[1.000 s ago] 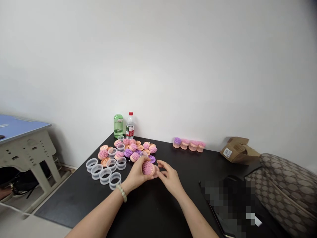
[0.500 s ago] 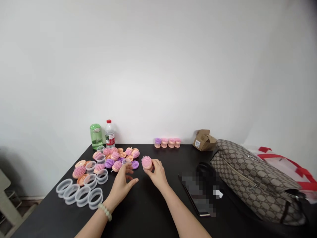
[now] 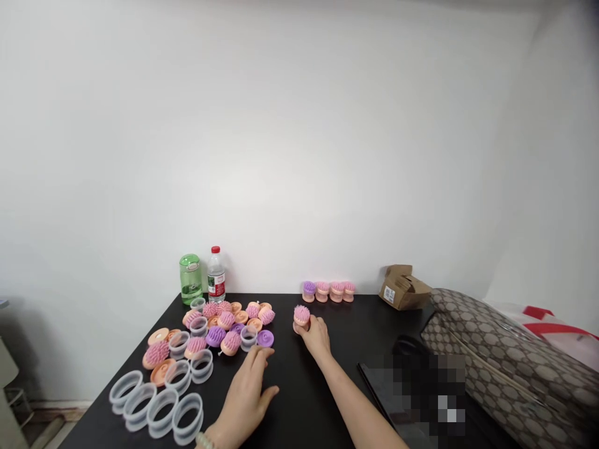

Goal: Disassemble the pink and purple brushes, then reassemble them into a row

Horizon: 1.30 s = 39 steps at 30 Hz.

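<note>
A pink scalp massage brush with a peach base is upright in my right hand, whose fingers wrap its side. It is in front of the row of similar brushes, one purple and the others pink, by the wall. My left hand hovers with fingers apart and holds nothing. Close beyond its fingertips are a clear plastic ring and a purple disc-shaped base. Loose bristle heads and peach bases are scattered on the left. Several translucent rings stand in front of them.
A green bottle and a red-capped water bottle stand at the back left. On the right are an open cardboard box, a patterned bag and a partly blurred dark device on the black table.
My right hand has carried the brush away from me, toward the row by the wall. My left hand has drawn back from the pile. The whole view has shifted downward.
</note>
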Each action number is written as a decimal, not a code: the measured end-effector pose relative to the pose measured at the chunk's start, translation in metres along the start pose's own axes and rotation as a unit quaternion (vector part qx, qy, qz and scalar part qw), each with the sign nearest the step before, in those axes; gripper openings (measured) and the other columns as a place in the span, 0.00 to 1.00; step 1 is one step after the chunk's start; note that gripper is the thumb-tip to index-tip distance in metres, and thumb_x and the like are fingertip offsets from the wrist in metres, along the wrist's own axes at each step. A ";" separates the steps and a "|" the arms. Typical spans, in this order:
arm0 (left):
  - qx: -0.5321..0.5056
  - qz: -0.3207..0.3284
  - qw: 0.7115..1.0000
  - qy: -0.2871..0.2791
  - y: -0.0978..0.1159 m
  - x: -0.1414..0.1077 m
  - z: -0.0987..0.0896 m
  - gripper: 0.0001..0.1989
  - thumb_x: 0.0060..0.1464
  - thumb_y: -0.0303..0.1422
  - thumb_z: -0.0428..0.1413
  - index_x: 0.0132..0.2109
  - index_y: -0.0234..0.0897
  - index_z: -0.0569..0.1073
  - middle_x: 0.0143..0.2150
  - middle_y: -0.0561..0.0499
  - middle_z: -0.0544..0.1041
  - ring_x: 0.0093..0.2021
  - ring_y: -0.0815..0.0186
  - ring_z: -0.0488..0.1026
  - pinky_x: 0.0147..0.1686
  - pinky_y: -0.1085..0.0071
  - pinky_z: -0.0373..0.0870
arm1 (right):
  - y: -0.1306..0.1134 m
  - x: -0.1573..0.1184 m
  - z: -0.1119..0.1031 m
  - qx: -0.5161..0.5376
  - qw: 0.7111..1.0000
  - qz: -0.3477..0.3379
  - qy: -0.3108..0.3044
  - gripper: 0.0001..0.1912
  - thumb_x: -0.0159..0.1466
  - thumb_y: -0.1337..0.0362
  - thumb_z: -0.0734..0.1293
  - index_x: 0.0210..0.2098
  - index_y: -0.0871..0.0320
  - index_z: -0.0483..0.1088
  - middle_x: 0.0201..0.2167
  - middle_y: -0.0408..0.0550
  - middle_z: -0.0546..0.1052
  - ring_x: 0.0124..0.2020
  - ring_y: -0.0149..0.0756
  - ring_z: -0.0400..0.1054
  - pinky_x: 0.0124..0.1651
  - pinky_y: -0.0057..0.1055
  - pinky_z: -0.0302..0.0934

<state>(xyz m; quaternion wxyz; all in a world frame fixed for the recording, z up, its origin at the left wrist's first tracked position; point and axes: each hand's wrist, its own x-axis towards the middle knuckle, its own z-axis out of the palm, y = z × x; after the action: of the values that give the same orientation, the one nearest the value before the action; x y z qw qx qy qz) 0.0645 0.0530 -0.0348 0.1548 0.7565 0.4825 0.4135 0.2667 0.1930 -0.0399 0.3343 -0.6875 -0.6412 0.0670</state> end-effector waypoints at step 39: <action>0.283 0.154 0.928 -0.189 0.016 0.003 -0.005 0.08 0.56 0.36 0.61 0.38 0.35 0.72 0.38 0.48 0.78 0.40 0.60 0.75 0.38 0.66 0.70 | -0.088 -0.041 0.032 0.106 0.907 -0.389 -0.126 0.29 0.53 0.71 0.70 0.55 0.56 0.70 0.55 0.53 0.75 0.57 0.51 0.66 0.59 0.46 0.62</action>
<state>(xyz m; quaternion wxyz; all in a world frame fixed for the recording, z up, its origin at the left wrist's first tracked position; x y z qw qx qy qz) 0.0707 0.0465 -0.0203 -0.0428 0.8983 0.4183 0.1276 0.1691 0.1631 -0.0302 0.3215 -0.3301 -0.8834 0.0850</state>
